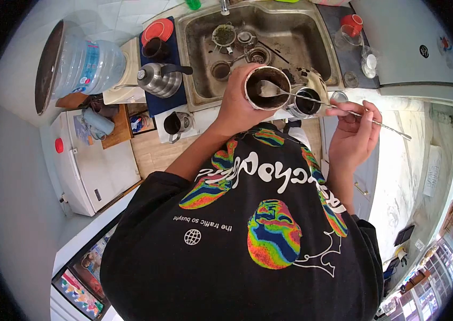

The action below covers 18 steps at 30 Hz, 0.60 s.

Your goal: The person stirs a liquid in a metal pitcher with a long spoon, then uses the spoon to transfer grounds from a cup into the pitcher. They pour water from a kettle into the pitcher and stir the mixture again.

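My left hand [235,97] is wrapped round a cup [251,101] with a pale rim and a dark brown inside, tipped so its mouth faces me. A long bar spoon [390,129] with a twisted handle has its bowl inside the cup's mouth. The fingers of my right hand [356,131] pinch the spoon's handle about midway. Below the handle, near the sink's front edge, stands a metal pitcher [306,102] with dark liquid. A beige cloth-like piece with dark grounds [312,81] lies behind it, partly hidden by the spoon.
The steel sink [183,40] holds a strainer [224,36] with green leaves and several small utensils. To the left are a gooseneck kettle [160,80], a metal jug [178,124] and a large water bottle [95,64]. A red cup [352,24] and glassware stand right of the sink.
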Each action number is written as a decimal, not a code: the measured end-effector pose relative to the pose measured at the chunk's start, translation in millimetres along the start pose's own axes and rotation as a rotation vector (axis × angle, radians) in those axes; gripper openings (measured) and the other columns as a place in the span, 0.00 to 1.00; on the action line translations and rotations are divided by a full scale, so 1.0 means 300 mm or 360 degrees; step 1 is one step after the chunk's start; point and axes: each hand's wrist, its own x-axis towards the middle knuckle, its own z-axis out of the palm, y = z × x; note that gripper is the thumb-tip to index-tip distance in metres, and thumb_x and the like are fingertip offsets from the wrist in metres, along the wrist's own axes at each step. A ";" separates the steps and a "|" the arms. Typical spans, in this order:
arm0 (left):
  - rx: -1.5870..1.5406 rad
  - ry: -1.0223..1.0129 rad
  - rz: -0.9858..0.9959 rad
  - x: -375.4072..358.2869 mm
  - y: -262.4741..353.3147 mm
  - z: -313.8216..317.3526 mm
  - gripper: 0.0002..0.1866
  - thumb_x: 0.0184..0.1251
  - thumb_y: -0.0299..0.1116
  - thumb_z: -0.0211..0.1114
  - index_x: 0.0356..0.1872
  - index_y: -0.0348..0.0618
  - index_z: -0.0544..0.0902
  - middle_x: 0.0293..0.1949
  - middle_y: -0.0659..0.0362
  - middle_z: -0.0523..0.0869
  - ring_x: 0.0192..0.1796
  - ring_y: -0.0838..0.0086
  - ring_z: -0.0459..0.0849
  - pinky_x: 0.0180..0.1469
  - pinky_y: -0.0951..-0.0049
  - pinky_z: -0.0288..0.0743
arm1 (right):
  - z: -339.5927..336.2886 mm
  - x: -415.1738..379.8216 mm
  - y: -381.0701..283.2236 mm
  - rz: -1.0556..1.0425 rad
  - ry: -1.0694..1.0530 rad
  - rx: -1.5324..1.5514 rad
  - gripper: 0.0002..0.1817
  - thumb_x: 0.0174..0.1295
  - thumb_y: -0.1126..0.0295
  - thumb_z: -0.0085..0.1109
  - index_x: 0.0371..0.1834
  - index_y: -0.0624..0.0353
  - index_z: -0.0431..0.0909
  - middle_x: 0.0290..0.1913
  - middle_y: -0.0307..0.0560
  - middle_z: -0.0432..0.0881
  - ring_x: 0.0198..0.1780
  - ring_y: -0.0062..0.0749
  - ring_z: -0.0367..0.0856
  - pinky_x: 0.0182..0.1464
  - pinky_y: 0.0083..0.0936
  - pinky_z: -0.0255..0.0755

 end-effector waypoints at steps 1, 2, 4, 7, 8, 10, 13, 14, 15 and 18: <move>0.0023 0.0003 0.0018 0.000 -0.002 0.002 0.45 0.46 0.28 0.88 0.67 0.40 0.72 0.60 0.52 0.80 0.62 0.64 0.84 0.66 0.64 0.77 | -0.017 0.007 -0.012 -0.0003 0.0059 0.0055 0.14 0.85 0.68 0.37 0.62 0.63 0.69 0.43 0.64 0.86 0.36 0.54 0.90 0.60 0.53 0.81; 0.0044 0.0004 0.0041 0.004 -0.007 0.004 0.44 0.46 0.28 0.87 0.67 0.41 0.72 0.59 0.51 0.80 0.62 0.64 0.84 0.65 0.64 0.77 | -0.043 0.017 -0.022 -0.0013 0.0087 0.0050 0.14 0.85 0.68 0.37 0.62 0.63 0.69 0.42 0.65 0.86 0.36 0.54 0.90 0.60 0.55 0.81; 0.0031 -0.0016 0.0016 -0.001 -0.029 0.013 0.45 0.46 0.27 0.87 0.67 0.40 0.71 0.59 0.51 0.81 0.62 0.64 0.84 0.65 0.64 0.77 | -0.101 0.030 -0.043 -0.0032 0.0151 0.0034 0.14 0.85 0.68 0.37 0.62 0.63 0.69 0.42 0.65 0.86 0.36 0.54 0.89 0.61 0.57 0.80; 0.0010 -0.0057 -0.0069 -0.017 -0.045 0.029 0.46 0.45 0.26 0.87 0.67 0.40 0.70 0.59 0.51 0.81 0.62 0.64 0.84 0.65 0.64 0.77 | -0.166 0.034 -0.055 -0.0093 0.0253 -0.0087 0.14 0.83 0.70 0.37 0.62 0.63 0.69 0.41 0.65 0.86 0.35 0.55 0.89 0.61 0.58 0.81; 0.0015 -0.0058 -0.0060 -0.018 -0.047 0.034 0.46 0.45 0.26 0.87 0.67 0.40 0.70 0.59 0.51 0.81 0.62 0.64 0.84 0.65 0.64 0.77 | -0.186 0.034 -0.057 -0.0115 0.0268 -0.0128 0.14 0.83 0.70 0.37 0.62 0.63 0.69 0.41 0.65 0.86 0.35 0.55 0.89 0.60 0.58 0.81; 0.0033 -0.0051 -0.0040 -0.016 -0.052 0.041 0.45 0.46 0.27 0.87 0.67 0.40 0.70 0.59 0.51 0.81 0.62 0.63 0.84 0.66 0.64 0.76 | -0.218 0.027 -0.054 -0.0121 0.0297 -0.0200 0.14 0.82 0.71 0.37 0.62 0.64 0.69 0.41 0.65 0.86 0.35 0.56 0.89 0.60 0.57 0.81; 0.0102 -0.0069 -0.0022 -0.010 -0.049 0.046 0.46 0.46 0.28 0.87 0.67 0.39 0.70 0.59 0.51 0.81 0.62 0.63 0.84 0.67 0.64 0.76 | -0.256 0.020 -0.033 -0.0143 0.0281 -0.0277 0.13 0.82 0.72 0.38 0.62 0.64 0.68 0.41 0.65 0.85 0.36 0.56 0.89 0.58 0.55 0.83; 0.0102 -0.0075 -0.0034 -0.008 -0.046 0.050 0.46 0.46 0.28 0.87 0.67 0.39 0.70 0.59 0.51 0.81 0.62 0.63 0.84 0.67 0.64 0.76 | -0.265 0.020 -0.027 -0.0152 0.0268 -0.0299 0.13 0.81 0.72 0.38 0.62 0.64 0.67 0.41 0.65 0.85 0.37 0.57 0.89 0.56 0.54 0.84; 0.0104 -0.0082 -0.0045 -0.007 -0.042 0.054 0.46 0.46 0.28 0.87 0.67 0.39 0.69 0.59 0.51 0.81 0.62 0.63 0.84 0.67 0.64 0.76 | -0.269 0.021 -0.025 -0.0133 0.0301 -0.0335 0.13 0.81 0.73 0.38 0.62 0.64 0.67 0.41 0.64 0.85 0.37 0.56 0.89 0.55 0.52 0.85; 0.0095 -0.0098 -0.0061 -0.015 -0.049 0.061 0.46 0.47 0.29 0.87 0.68 0.39 0.69 0.59 0.51 0.81 0.63 0.63 0.83 0.67 0.63 0.76 | -0.280 0.020 -0.012 -0.0103 0.0360 -0.0414 0.13 0.80 0.75 0.38 0.62 0.65 0.67 0.41 0.64 0.85 0.40 0.55 0.89 0.50 0.47 0.86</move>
